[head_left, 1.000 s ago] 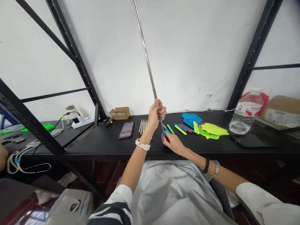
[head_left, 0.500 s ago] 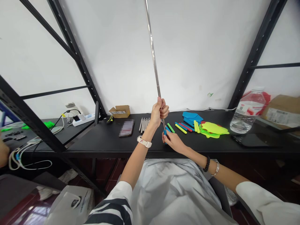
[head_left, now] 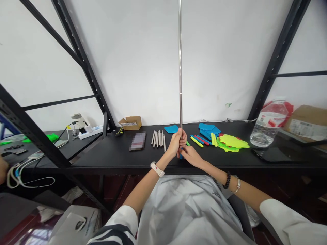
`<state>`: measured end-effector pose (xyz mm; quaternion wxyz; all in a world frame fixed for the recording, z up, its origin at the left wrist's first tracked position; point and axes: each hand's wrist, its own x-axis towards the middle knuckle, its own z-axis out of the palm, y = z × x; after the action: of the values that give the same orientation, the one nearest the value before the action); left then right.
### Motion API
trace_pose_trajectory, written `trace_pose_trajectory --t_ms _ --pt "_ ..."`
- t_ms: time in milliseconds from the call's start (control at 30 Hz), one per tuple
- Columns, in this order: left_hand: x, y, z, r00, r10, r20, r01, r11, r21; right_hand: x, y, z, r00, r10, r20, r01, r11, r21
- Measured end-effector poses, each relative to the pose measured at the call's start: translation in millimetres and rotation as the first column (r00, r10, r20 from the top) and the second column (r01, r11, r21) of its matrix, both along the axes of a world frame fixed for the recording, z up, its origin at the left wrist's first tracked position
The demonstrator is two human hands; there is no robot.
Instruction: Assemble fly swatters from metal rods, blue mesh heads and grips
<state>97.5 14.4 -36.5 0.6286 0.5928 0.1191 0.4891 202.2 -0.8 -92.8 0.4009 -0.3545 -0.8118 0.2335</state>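
A long shiny metal telescopic rod (head_left: 180, 75) stands upright at the middle of the black table, its top beyond the upper edge of the view. My left hand (head_left: 178, 140) is wrapped round the rod near its lower end. Just below and to the right, my right hand (head_left: 192, 154) grips the blue handle (head_left: 181, 156) at the bottom, mostly covered by fingers. Both hands touch or nearly touch each other. Left of them lie several thin metal rods (head_left: 158, 139) and a blue flat piece (head_left: 171, 129). A green tube (head_left: 187, 143) shows beside my right hand.
Coloured tubes (head_left: 197, 141), blue sheets (head_left: 209, 129) and yellow-green flat pieces (head_left: 233, 141) lie to the right. Beyond are a water bottle (head_left: 270, 122), a dark tablet-like slab (head_left: 277, 154) and a cardboard box (head_left: 306, 122). Leftward are a phone (head_left: 138, 141) and small open box (head_left: 130, 123).
My left hand has slid down the rod to just above my right hand. The rod has swung from a leftward lean to nearly vertical, uncovering the blue flat piece.
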Motion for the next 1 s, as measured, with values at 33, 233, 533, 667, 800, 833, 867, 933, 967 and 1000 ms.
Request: trace_pose_trajectory --t_ms 33,233,533,667,800,833,867,933,967,1000 --pt "0 -3 -3.3 1.0 0.014 0.002 -0.014 1.0 -0.022 1 -1 2.5 0.999 0.041 -0.003 -0.041 0.998 -0.044" --pt "-9 -41 5.2 0.999 0.02 -0.049 -0.028 0.987 -0.159 9 -33 21.5 0.925 0.374 -0.062 -0.373 0.869 -0.324" --pt "-39 -83 -47.1 0.955 -0.027 -0.296 -0.016 0.99 -0.143 13 -95 -9.2 0.82 0.515 -0.25 -0.537 0.539 -0.649" --pt "-47 -98 -42.7 0.953 -0.074 -0.295 0.026 0.986 -0.165 13 -109 6.2 0.79 0.591 -0.161 -0.551 0.571 -0.608" --pt "-51 -104 -32.5 0.942 -0.134 -0.308 0.092 0.985 -0.148 19 -115 19.5 0.768 0.635 -0.082 -0.542 0.577 -0.611" --pt "-52 -104 -31.7 0.939 -0.142 -0.313 0.1 0.984 -0.145 21 -114 19.0 0.774 0.631 -0.058 -0.528 0.591 -0.61" --pt "-52 -103 -31.7 0.937 -0.142 -0.318 0.102 0.985 -0.14 22 -112 16.9 0.781 0.623 -0.046 -0.516 0.603 -0.609" --pt "-54 -99 -32.5 0.937 -0.126 -0.326 0.09 0.988 -0.124 25 -107 9.8 0.794 0.602 -0.086 -0.515 0.59 -0.622" --pt "-55 -98 -33.0 0.938 -0.111 -0.328 0.076 0.99 -0.115 25 -104 5.4 0.797 0.587 -0.142 -0.528 0.563 -0.636" --pt "-55 -96 -33.2 0.939 -0.09 -0.332 0.059 0.993 -0.104 25 -102 0.9 0.797 0.566 -0.211 -0.547 0.526 -0.651"
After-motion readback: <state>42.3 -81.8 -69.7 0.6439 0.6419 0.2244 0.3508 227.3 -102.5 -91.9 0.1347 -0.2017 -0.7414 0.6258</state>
